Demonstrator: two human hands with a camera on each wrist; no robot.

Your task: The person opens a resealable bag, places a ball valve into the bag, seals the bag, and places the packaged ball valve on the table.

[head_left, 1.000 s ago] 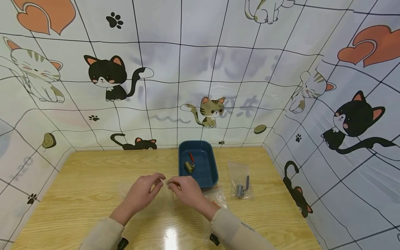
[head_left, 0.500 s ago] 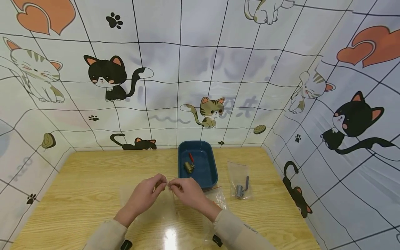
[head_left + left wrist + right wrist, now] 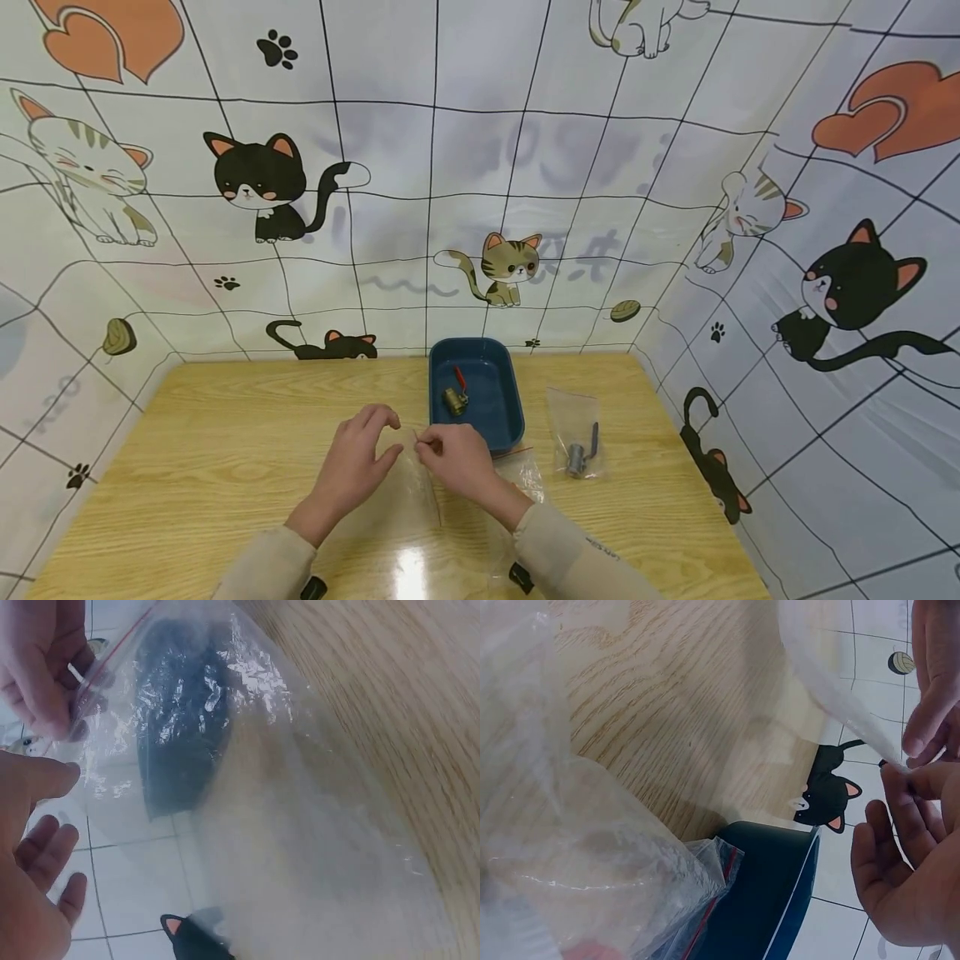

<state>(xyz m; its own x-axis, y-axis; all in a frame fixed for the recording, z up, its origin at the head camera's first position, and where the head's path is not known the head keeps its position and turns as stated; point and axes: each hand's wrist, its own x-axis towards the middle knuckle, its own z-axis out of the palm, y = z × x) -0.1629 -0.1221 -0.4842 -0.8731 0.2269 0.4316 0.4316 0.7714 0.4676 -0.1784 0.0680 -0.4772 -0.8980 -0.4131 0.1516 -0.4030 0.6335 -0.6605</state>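
Observation:
A clear zip-lock bag (image 3: 426, 492) with a red line along its mouth hangs over the middle of the table. My right hand (image 3: 457, 458) pinches the mouth of this bag between thumb and fingers. To its left, my left hand (image 3: 352, 462) has thumb and fingers spread apart, close to the bag. From the left wrist, the bag (image 3: 262, 690) looks flat and see-through, with nothing visible inside. The right wrist view shows it edge-on as a pale strip, with its corner at the right fingertips (image 3: 892, 776).
Behind the hands stands a blue tray (image 3: 517, 400) holding a brass ball valve (image 3: 453, 402) with a red handle. To the right lies a bagged grey valve (image 3: 576, 458). Another clear bag (image 3: 528, 477), with something orange in it, lies partly under the right forearm. Cat-print cloth surrounds the table.
The left hand's thumb and fingers have parted and drawn away from the bag's mouth. The right hand, still pinching the bag, has shifted slightly right, and the bag's edge has swung with it.

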